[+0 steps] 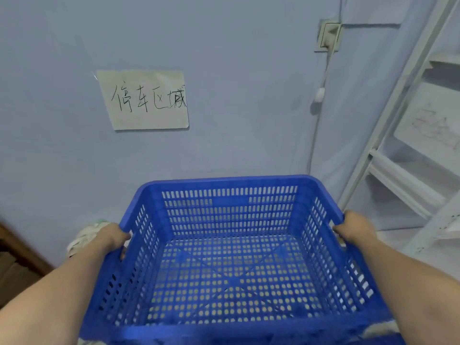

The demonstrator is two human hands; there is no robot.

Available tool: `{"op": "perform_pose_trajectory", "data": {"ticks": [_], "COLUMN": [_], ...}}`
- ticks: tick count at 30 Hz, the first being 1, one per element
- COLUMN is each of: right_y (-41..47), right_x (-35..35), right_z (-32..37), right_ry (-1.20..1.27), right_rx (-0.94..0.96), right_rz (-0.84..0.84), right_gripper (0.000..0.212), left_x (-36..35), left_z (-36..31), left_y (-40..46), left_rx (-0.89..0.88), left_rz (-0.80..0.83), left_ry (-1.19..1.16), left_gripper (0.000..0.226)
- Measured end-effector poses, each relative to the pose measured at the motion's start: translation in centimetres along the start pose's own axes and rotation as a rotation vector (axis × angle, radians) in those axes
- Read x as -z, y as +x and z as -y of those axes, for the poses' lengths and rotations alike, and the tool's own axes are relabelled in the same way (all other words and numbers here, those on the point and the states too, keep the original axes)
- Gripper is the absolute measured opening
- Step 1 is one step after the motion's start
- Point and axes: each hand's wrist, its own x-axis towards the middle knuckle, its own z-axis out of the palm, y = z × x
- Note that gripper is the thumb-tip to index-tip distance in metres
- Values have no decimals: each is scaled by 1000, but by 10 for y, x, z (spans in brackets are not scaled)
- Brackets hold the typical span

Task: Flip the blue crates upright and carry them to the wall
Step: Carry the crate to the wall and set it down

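A blue perforated plastic crate [229,185] is upright and empty, held out in front of me close to the pale blue wall [224,58]. My left hand [112,236] grips the crate's left rim. My right hand [356,226] grips its right rim. The floor shows through the holes in the crate's bottom. The crate's near edge is cut off by the bottom of the view.
A handwritten paper sign [144,99] is taped to the wall. A socket [328,36] with a hanging cable [318,95] sits at upper right. White metal shelving [410,170] stands at right. A whitish bundle [84,235] lies low left, beside brown wood [22,247].
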Motion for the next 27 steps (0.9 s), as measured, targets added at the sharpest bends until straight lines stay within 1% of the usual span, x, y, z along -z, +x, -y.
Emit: {"op": "perform_pose_trajectory", "data": {"ticks": [2, 3, 4, 5, 6, 8, 10, 12, 13, 16, 17, 19, 23, 25, 27], "right_y": [22, 34, 44, 54, 63, 85, 109, 130, 140, 159, 161, 163, 183, 198, 214], "right_x": [-13, -20, -29, -38, -49, -71, -96, -122, -135, -171, -181, -199, -262, -307, -357], "right_z": [7, 10, 14, 16, 19, 25, 30, 34, 36, 48, 53, 63, 60, 44, 20], "right_ry": [4, 14, 16, 23, 29, 38, 56, 113, 136, 187, 218, 233, 240, 236, 236], "right_rx": [-50, -72, -92, -106, -118, -138, -162, -202, -215, -295, -323, -385, -480, -543, -591], "right_rz": [69, 96, 122, 156, 191, 247, 301, 354, 367, 402, 408, 421, 501, 519, 509], "right_gripper": [20, 21, 24, 27, 29, 30, 36, 34, 33, 45, 43, 32, 39, 40, 33], "left_x": [-9, -15, -21, -27, -37, -59, -80, -101, -111, -138, -146, -161, -207, -232, -247], "left_z": [-11, -16, -20, -24, -24, -19, -12, -4, 1, 15, 18, 28, 76, 99, 100], "left_y": [21, 31, 40, 47, 60, 88, 114, 139, 150, 173, 179, 195, 250, 274, 282], "left_rx": [5, 8, 18, 35, 47, 78, 134, 169, 191, 285, 330, 391, 513, 547, 579], "left_rz": [42, 59, 64, 64, 85, 132, 152, 157, 170, 207, 225, 249, 250, 234, 223], "left_ry": [22, 64, 123, 147, 154, 150, 169, 154, 145, 151, 148, 114, 16, -97, -222], "left_gripper": [28, 24, 19, 18, 23, 30, 31, 33, 35, 36, 35, 37, 45, 37, 26]}}
